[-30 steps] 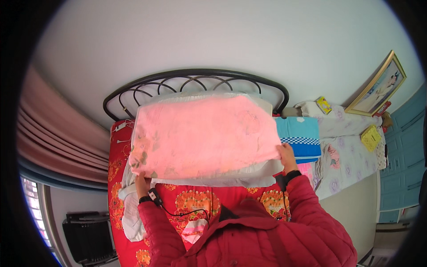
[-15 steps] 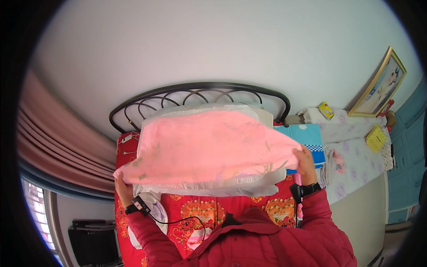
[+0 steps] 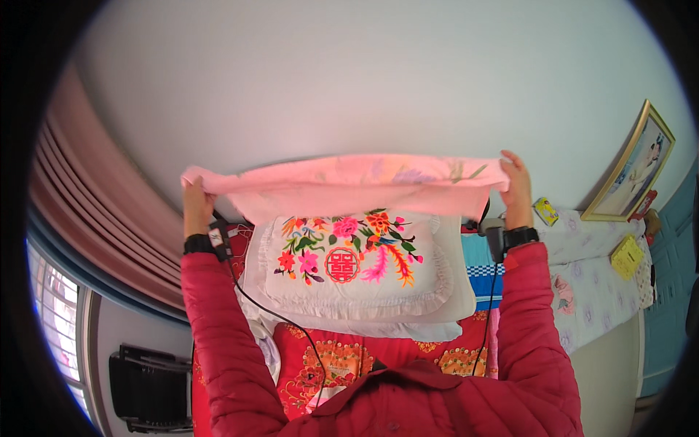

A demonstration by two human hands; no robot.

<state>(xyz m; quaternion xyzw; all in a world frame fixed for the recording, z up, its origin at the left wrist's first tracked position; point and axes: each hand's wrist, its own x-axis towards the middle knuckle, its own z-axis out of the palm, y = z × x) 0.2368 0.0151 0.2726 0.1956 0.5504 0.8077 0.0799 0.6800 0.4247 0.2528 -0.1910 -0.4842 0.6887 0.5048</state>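
Note:
A pink pillow towel (image 3: 349, 195) with a printed flower pattern is stretched between my two hands, raised over the head of the bed. My left hand (image 3: 196, 207) grips its left end, and my right hand (image 3: 516, 191) pinches the right end, with a finger or two pointing up. Below the towel lies a white pillow (image 3: 328, 291) with a ruffled edge and colourful embroidered flowers. The towel hides the pillow's far edge. Other white bedding sticks out under the pillow.
A red patterned bedspread (image 3: 291, 364) covers the bed. Folded blue bedding (image 3: 482, 271) sits right of the pillow. Pink curtains (image 3: 109, 197) hang at left, near a black folded chair (image 3: 149, 386). A framed picture (image 3: 633, 164) leans at the right. Cables run from both wrists.
Both hands have lifted the towel up and away from me, toward the wall. The embroidered pillow, covered before, now shows. Both hands keep hold of the towel.

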